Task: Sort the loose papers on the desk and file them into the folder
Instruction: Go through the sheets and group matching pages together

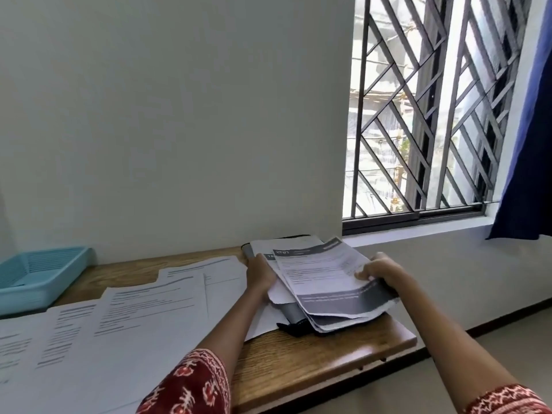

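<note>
Two hands on one printed stack (pixel 325 282), centre-right of frame, lying on the grey folder (pixel 291 313): left hand (pixel 260 274) presses its left edge, right hand (pixel 378 271) pinches the right. Square edges before you slide it in. Roughly four loose sheets (pixel 134 309) lower left, one blue tray (pixel 38 279).
</note>
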{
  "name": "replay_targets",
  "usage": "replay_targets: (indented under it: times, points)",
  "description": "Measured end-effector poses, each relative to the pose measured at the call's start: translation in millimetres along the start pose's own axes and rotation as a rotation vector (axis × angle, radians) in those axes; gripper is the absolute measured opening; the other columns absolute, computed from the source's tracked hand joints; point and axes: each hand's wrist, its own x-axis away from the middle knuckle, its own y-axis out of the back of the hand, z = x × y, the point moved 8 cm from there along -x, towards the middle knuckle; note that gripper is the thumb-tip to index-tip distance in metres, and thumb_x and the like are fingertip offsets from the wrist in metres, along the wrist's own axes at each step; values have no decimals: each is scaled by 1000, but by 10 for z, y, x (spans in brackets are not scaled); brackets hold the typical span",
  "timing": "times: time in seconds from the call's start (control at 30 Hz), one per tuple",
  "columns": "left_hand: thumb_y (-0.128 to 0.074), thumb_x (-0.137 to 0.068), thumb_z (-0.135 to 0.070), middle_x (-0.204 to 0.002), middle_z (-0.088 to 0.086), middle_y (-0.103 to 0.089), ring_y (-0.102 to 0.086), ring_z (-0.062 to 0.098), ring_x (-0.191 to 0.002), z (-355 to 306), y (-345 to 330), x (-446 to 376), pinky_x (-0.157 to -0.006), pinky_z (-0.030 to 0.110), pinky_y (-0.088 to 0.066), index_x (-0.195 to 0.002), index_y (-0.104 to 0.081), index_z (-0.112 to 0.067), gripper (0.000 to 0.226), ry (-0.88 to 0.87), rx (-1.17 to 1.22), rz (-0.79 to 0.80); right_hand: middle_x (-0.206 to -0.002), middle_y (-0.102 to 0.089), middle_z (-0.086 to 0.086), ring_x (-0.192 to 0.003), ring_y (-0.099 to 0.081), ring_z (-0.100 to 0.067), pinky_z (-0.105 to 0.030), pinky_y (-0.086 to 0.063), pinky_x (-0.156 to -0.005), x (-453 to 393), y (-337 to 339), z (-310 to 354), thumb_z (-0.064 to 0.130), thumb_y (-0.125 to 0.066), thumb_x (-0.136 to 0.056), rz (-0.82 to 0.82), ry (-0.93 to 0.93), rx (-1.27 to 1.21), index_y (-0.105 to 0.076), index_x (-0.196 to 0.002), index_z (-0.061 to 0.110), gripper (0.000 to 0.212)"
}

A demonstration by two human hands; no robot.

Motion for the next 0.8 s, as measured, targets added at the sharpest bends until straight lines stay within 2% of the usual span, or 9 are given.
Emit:
replay_targets:
  times: [0.1, 0.17, 0.2, 0.27, 0.4, 0.53, 0.6, 0.7, 0.8]
  points:
    - [-44, -91, -2, -118, 22, -56, -55, 35, -109, 58, 150, 49, -82, 34, -43, -111, -52, 1, 22, 6, 30, -23, -115, -56, -9, -106, -52, -24, -32, -39, -82, 153, -12, 118, 22, -75, -74, -67, 12, 331, -55, -105, 11, 40]
    - [-46, -89, -1, -116, 21, -57, -55, 34, -109, 164, 304, 75, -83, 35, -44, -93, -54, -6, 10, 9, 36, -42, -117, -54, -7, -109, -50, -23, -35, -38, -87, 304, -9, 306, 27, -73, -78, -117, 11, 539, -49, -114, 16, 45]
    - [-47, -89, -1, -119, 21, -57, -54, 33, -112, 222, 393, 81, -86, 34, -43, -94, -55, -7, 11, 16, 35, -60, -120, -53, -9, -112, -48, -25, -37, -37, -91, 359, -5, 418, 28, -72, -79, -155, 20, 629, -45, -120, 17, 50]
    - [-47, -88, 0, -129, 18, -53, -49, 31, -120, 375, 617, 87, -92, 31, -40, -118, -54, -2, 30, 44, 41, -102, -125, -49, -14, -118, -45, -30, -44, -35, -98, 451, -67, 704, 25, -70, -81, -244, 103, 683, -40, -128, 14, 56]
    - [-49, -86, 2, -134, 15, -51, -47, 28, -124, 730, 1127, 149, -95, 30, -40, -130, -49, -3, 45, 114, 3, -186, -126, -53, -15, -120, -47, -32, -43, -37, -99, 677, -509, 1316, 18, -64, -84, -277, 343, 458, -44, -130, 12, 51]
    - [-54, -85, -3, -128, 13, -55, -50, 29, -120, 1131, 1663, 306, -93, 34, -42, -123, -55, -8, 38, 224, -92, -277, -122, -59, -14, -115, -53, -30, -30, -44, -87, 947, -1284, 1742, 20, -68, -82, -45, 514, 158, -52, -127, 12, 48]
    - [-55, -87, -5, -125, 11, -57, -50, 29, -118, 1347, 1934, 404, -94, 37, -41, -118, -57, -10, 31, 303, -151, -310, -118, -61, -11, -109, -56, -27, -23, -36, -74, 1075, -1725, 1859, 22, -70, -81, 91, 552, 80, -56, -120, 8, 44]
    - [-56, -89, -10, -127, 11, -54, -47, 29, -121, 1683, 2254, 509, -97, 40, -38, -120, -55, -12, 31, 396, -217, -334, -109, -56, -7, -97, -56, -22, -23, -37, -74, 1180, -2331, 1858, 24, -74, -80, 279, 513, 14, -54, -123, 8, 50]
    - [-55, -89, -9, -130, 11, -54, -48, 32, -121, 1962, 2439, 522, -100, 42, -42, -123, -55, -12, 34, 408, -199, -339, -123, -57, -9, -111, -54, -24, -23, -36, -79, 1205, -2667, 1875, 24, -70, -83, 260, 515, 1, -52, -126, 10, 49]
